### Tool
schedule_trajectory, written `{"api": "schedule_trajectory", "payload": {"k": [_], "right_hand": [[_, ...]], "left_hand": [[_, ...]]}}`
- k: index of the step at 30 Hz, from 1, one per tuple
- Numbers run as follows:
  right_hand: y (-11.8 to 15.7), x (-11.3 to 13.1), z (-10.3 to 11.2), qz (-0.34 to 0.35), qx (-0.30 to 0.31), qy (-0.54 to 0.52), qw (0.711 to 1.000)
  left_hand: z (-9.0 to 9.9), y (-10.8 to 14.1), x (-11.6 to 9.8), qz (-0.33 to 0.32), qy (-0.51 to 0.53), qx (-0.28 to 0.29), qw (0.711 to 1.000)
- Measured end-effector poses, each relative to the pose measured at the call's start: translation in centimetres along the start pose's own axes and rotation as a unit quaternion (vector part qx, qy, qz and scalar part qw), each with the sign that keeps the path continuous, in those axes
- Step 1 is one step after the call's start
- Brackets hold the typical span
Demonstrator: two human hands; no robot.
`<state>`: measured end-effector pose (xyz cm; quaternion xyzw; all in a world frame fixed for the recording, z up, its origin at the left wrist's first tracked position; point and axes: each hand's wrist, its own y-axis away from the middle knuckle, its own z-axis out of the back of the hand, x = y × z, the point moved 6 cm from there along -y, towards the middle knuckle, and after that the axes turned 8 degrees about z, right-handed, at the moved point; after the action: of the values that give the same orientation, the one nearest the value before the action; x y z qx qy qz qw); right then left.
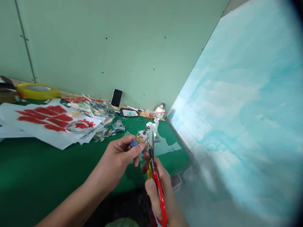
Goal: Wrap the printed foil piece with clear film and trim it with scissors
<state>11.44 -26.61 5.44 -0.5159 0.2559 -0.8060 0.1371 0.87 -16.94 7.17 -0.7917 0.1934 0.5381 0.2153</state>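
In the middle of the head view, my left hand (119, 157) pinches a small printed cutout (141, 137) between thumb and fingers. The piece is blue, gold and white, with a dark tip at its top and a shiny look. My right hand (158, 183) is closed round the handles of a pair of scissors (162, 201), one red and one yellow. The blades point up and stand slightly apart, right beside the cutout's right edge. Whether they touch it I cannot tell. Both hands are above the front of the green table (66, 170).
White sheets with red painted shapes (50, 118) lie at the left, a clear tape ring (77, 126) on them. Behind are a yellow tape roll (38, 91), scraps and sticks (94, 107), a phone (116, 98) against the green wall, and a white can (160, 110). Clear film (165, 145) lies right.
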Motion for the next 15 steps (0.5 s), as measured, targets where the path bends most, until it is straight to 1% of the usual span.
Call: {"api": "schedule_trajectory", "payload": {"k": [6, 12, 15], "right_hand": [[-0.24, 0.19, -0.32, -0.007, 0.008, 0.002, 1.0], [0.13, -0.54, -0.45, -0.001, 0.01, 0.034, 0.999], [0.19, -0.43, -0.38, 0.004, 0.011, 0.056, 0.998]], "left_hand": [[0.25, -0.02, 0.12, 0.005, 0.0, 0.013, 1.0], [0.08, -0.14, 0.23, 0.026, 0.013, 0.016, 0.999], [0.12, -0.28, 0.46, 0.034, 0.016, 0.017, 0.999]]}}
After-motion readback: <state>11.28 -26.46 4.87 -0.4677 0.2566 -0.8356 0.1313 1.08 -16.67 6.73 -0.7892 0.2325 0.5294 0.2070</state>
